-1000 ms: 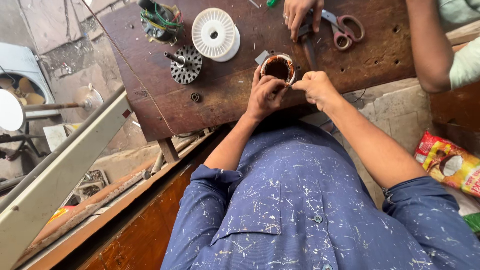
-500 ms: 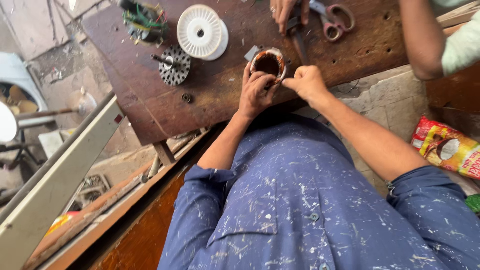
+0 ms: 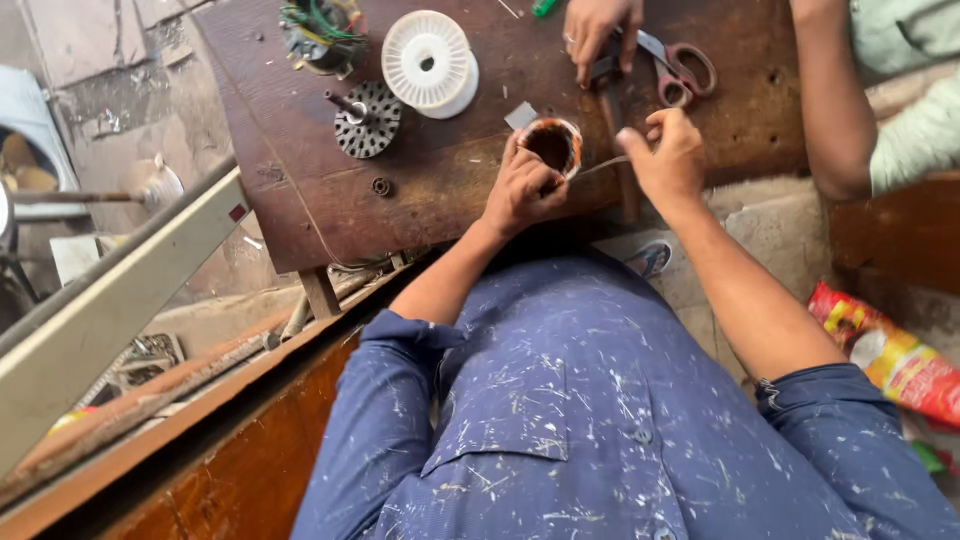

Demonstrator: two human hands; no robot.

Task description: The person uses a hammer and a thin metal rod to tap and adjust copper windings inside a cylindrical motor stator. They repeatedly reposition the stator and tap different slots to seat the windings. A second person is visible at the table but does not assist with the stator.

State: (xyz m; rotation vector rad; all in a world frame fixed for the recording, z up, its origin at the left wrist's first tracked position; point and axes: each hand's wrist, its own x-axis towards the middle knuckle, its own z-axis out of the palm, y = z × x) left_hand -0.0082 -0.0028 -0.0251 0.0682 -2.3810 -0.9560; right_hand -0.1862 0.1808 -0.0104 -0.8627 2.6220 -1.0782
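My left hand (image 3: pixel 522 188) grips a round motor stator (image 3: pixel 552 143) with copper-coloured windings, held at the near edge of a dark wooden table (image 3: pixel 440 200). My right hand (image 3: pixel 672 156) is a little to the right of it, fingers pinched on a thin pale thread (image 3: pixel 602 166) that runs from the stator. Another person's hand (image 3: pixel 598 32) rests at the table's far side on a dark tool, beside red-handled scissors (image 3: pixel 684 66).
On the table stand a white plastic fan wheel (image 3: pixel 428 62), a grey rotor with a shaft (image 3: pixel 364 118), a wired coil assembly (image 3: pixel 320 34) and a small nut (image 3: pixel 381 186). A metal rail (image 3: pixel 110 300) runs at left. A red snack packet (image 3: pixel 885 355) lies at right.
My right hand has moved right, away from the stator, drawing the thread out. The view has shifted slightly.
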